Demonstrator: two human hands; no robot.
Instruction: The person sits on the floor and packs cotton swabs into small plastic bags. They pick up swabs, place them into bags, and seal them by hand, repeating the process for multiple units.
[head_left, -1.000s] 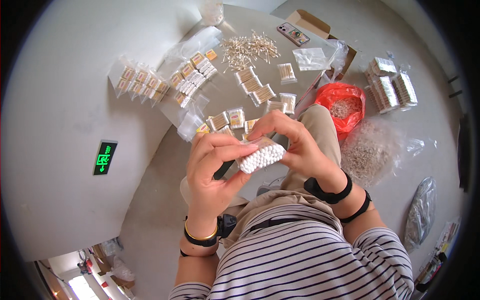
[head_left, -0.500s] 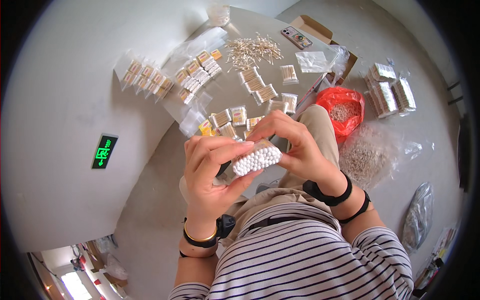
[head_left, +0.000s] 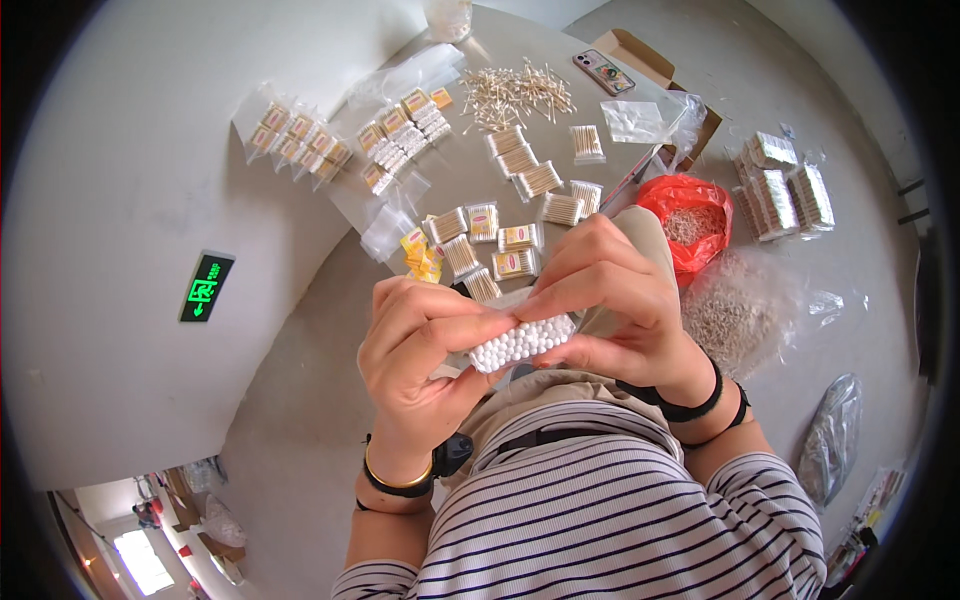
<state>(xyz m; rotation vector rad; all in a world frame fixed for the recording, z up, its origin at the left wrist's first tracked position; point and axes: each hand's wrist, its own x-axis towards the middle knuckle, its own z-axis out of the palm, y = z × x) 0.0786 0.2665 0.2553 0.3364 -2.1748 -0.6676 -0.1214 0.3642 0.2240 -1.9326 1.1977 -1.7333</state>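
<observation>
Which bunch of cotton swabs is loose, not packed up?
The scattered heap of cotton swabs at the far end of the table, beside the phone. Its sticks lie crisscross and bare, while the other bundles sit in neat stacks or clear bags.

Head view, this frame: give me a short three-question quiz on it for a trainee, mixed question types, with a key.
1. True or false: both hands grip the bundle of cotton swabs.
2. Multiple choice: the red bag lies A) on the person's left, B) on the person's right, C) in the left hand.
3. Fill in: the loose pile of swabs lies at the table's far end, next to a ____ .

Key: 1 true: the left hand and right hand both close on it. 2 B. 3 phone.
</observation>
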